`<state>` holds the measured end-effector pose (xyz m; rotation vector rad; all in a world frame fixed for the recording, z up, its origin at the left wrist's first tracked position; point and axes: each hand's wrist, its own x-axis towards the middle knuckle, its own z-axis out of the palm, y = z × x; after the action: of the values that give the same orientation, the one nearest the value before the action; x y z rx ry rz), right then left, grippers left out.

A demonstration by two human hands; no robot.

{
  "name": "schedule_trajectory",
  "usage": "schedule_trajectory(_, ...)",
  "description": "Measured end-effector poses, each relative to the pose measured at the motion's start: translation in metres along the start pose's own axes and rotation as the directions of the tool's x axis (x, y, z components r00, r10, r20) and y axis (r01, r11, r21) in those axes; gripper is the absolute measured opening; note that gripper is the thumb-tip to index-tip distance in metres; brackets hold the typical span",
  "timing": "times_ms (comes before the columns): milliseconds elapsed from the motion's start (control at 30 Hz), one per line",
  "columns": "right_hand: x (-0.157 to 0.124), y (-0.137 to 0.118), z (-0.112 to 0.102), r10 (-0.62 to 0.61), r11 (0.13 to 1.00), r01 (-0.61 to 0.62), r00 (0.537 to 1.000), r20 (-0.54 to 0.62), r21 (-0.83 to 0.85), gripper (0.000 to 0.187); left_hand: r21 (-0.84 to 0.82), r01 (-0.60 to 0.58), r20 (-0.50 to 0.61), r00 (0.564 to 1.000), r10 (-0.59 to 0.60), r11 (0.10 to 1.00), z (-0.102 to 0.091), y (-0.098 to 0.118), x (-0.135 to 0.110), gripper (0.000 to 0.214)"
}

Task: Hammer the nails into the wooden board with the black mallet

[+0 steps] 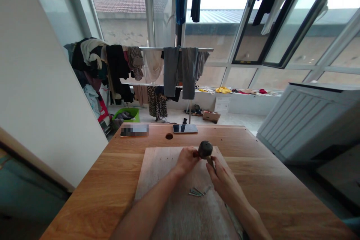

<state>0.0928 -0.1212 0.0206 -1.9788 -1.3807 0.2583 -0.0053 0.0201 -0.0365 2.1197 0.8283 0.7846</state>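
Note:
My right hand (223,178) is wrapped round the wooden handle of a hammer (206,150), whose dark head sits just above a pale wooden board (157,180). My left hand (187,159) is pinched closed beside the hammer head, fingertips on the board; what it pinches is too small to make out. Several loose nails (197,192) lie on the board between my forearms.
The board rests on a wooden table (118,180) with a round hole (169,136) near its far edge. Two phones (185,128) (134,130) lie at the far edge. Beyond stand a clothes rack (168,67), windows and a white radiator (306,120).

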Motion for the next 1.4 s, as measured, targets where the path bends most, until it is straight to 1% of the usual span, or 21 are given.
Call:
schedule_trajectory(167,-0.003,0.001,0.003,0.014,1.000,-0.014,0.999,0.041,-0.006,0.036,0.001,-0.008,-0.007,1.000,0.008,1.000,-0.002,0.001,-0.001,0.006)
schedule_trajectory(300,-0.008,0.002,-0.002,0.045,0.999,-0.046,0.995,0.087,0.007,0.038,0.043,-0.024,0.061,0.998,0.022,0.999,-0.003,0.003,-0.001,0.007)
schedule_trajectory(433,-0.020,0.009,-0.012,0.127,0.991,-0.125,0.990,0.053,-0.037,0.046,0.034,0.020,0.089,0.996,-0.023,0.999,-0.009,0.004,-0.001,0.053)
schedule_trajectory(500,-0.028,0.022,-0.013,0.146,0.984,-0.141,0.988,0.041,-0.108,0.047,0.053,0.014,0.058,0.998,-0.018,0.999,-0.015,0.009,-0.004,0.048)
schedule_trajectory(567,-0.037,0.046,-0.009,0.108,0.973,-0.102,0.994,0.021,-0.208,0.045,0.134,-0.101,0.073,0.993,0.091,0.986,-0.023,0.020,-0.012,0.026)
schedule_trajectory(600,-0.042,0.061,-0.005,0.061,0.960,-0.057,0.998,0.007,-0.273,0.043,0.194,-0.214,0.131,0.973,0.191,0.957,-0.028,0.028,-0.017,0.017)
schedule_trajectory(633,-0.046,0.076,-0.001,-0.020,0.938,0.012,1.000,-0.020,-0.346,0.038,0.250,-0.354,0.223,0.927,0.303,0.901,-0.031,0.036,-0.023,0.010)
schedule_trajectory(667,-0.049,0.092,0.004,-0.168,0.899,0.153,0.986,0.000,-0.410,0.037,0.286,-0.510,0.339,0.846,0.412,0.811,-0.034,0.044,-0.030,0.008)
schedule_trajectory(700,-0.052,0.106,0.008,-0.287,0.845,0.254,0.958,0.002,-0.471,0.041,0.302,-0.652,0.448,0.741,0.500,0.695,-0.035,0.051,-0.037,0.007)
schedule_trajectory(767,-0.057,0.128,0.016,-0.423,0.724,0.355,0.906,0.025,-0.592,0.047,0.306,-0.842,0.593,0.534,0.603,0.444,-0.034,0.063,-0.049,0.005)
schedule_trajectory(800,-0.058,0.135,0.018,-0.460,0.668,0.373,0.887,0.037,-0.644,0.050,0.312,-0.885,0.627,0.465,0.625,0.345,-0.032,0.066,-0.055,0.007)
schedule_trajectory(833,-0.059,0.139,0.019,-0.484,0.619,0.381,0.874,0.048,-0.687,0.052,0.323,-0.906,0.648,0.422,0.635,0.273,-0.030,0.067,-0.060,0.011)
schedule_trajectory(900,-0.061,0.141,0.020,-0.513,0.552,0.386,0.856,0.064,-0.739,0.054,0.342,-0.921,0.667,0.377,0.643,0.186,-0.025,0.066,-0.067,0.017)
schedule_trajectory(967,-0.063,0.137,0.019,-0.522,0.528,0.389,0.850,0.073,-0.755,0.054,0.343,-0.929,0.678,0.347,0.648,0.138,-0.022,0.061,-0.071,0.019)
schedule_trajectory(1167,-0.063,0.129,0.019,-0.504,0.541,0.387,0.860,0.081,-0.747,0.053,0.322,-0.940,0.661,0.308,0.684,0.112,-0.024,0.055,-0.067,0.020)
schedule_trajectory(1233,-0.062,0.130,0.020,-0.489,0.564,0.387,0.868,0.083,-0.730,0.053,0.315,-0.938,0.640,0.324,0.697,0.147,-0.026,0.053,-0.063,0.019)
schedule_trajectory(1267,-0.062,0.131,0.020,-0.485,0.578,0.384,0.871,0.075,-0.720,0.053,0.317,-0.926,0.613,0.365,0.701,0.205,-0.027,0.051,-0.060,0.017)
schedule_trajectory(1300,-0.062,0.132,0.019,-0.482,0.597,0.381,0.874,0.064,-0.706,0.053,0.329,-0.893,0.561,0.446,0.698,0.306,-0.029,0.048,-0.056,0.014)
schedule_trajectory(1333,-0.062,0.132,0.019,-0.477,0.617,0.378,0.877,0.053,-0.691,0.053,0.340,-0.826,0.477,0.563,0.675,0.449,-0.031,0.043,-0.051,0.011)
schedule_trajectory(1367,-0.062,0.133,0.019,-0.468,0.636,0.373,0.882,0.047,-0.675,0.053,0.338,-0.710,0.363,0.704,0.611,0.618,-0.033,0.037,-0.045,0.009)
schedule_trajectory(1400,-0.063,0.133,0.019,-0.454,0.653,0.366,0.890,0.043,-0.663,0.054,0.306,-0.547,0.233,0.836,0.496,0.779,-0.034,0.030,-0.039,0.009)
